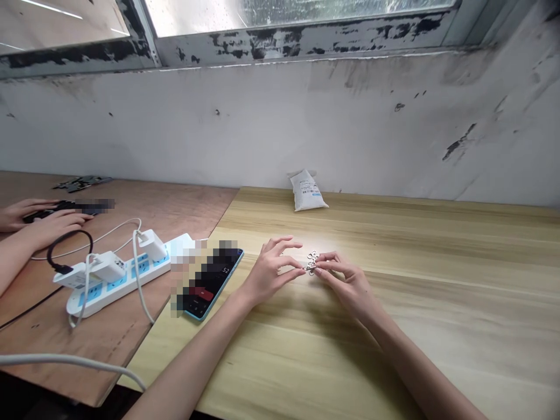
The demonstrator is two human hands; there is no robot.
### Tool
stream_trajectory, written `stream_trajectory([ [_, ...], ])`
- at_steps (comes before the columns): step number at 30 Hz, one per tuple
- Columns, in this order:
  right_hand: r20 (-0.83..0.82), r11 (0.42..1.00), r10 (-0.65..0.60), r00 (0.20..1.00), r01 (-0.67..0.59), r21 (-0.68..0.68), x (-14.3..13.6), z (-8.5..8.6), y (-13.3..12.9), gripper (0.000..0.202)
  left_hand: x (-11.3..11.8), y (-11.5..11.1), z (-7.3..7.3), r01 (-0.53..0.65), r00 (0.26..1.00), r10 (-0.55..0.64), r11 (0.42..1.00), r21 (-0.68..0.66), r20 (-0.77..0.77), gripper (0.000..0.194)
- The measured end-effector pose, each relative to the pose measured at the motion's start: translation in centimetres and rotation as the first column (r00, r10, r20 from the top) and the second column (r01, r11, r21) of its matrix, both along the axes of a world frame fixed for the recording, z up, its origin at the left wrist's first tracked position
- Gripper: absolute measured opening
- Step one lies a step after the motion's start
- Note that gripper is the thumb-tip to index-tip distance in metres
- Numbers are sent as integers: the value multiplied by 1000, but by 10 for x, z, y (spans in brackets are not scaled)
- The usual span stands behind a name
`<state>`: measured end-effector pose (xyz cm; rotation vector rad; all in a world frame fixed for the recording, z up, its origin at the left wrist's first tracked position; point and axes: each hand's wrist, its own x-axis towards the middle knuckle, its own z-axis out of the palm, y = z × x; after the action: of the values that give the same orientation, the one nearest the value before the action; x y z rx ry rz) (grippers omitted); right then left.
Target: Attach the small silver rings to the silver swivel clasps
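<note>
- Here's your left forearm [196, 356] slanting up and rightward, your left hand [272, 269] palm-side down with its thumb and index tips nearly together at the left edge of the silvery metal rings [311, 263]; whether they grip, I can't tell.
- Look at those other left fingers: lifted, fanned apart, gently bent, pointing right!
- In from the lower right comes your right forearm [406, 350], and your right hand [349, 283] has thumb and index finger pinched tight on the rings.
- So the rings sit right between your fingertips, above the wood-grain tabletop [437, 326].
- Left of your left hand, the smartphone [214, 283] lies screen up.
</note>
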<state>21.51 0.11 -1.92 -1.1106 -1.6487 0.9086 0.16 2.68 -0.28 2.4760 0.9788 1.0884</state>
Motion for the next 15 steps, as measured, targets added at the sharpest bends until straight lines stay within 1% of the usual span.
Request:
stream_trajectory([
  [4, -20, 999, 22, 1000, -23, -26, 0, 1, 0, 26, 0, -1, 4, 46, 999, -43, 994, -98, 32, 11],
  [6, -40, 998, 44, 998, -46, -49, 0, 2, -1, 26, 0, -2, 5, 75, 996, -66, 987, -145, 60, 15],
  [8, -71, 995, 64, 995, -68, -67, -1, 2, -1, 26, 1, -3, 6, 97, 992, -79, 976, -193, 98, 14],
  [11, -101, 992, 77, 992, -86, -88, -2, 4, -3, 27, 1, -3, 6, 105, 987, -69, 960, -258, 148, 9],
  [15, -117, 989, 99, 988, -111, -98, -4, 6, -4, 25, 1, -3, 8, 113, 982, -58, 943, -313, 182, 10],
])
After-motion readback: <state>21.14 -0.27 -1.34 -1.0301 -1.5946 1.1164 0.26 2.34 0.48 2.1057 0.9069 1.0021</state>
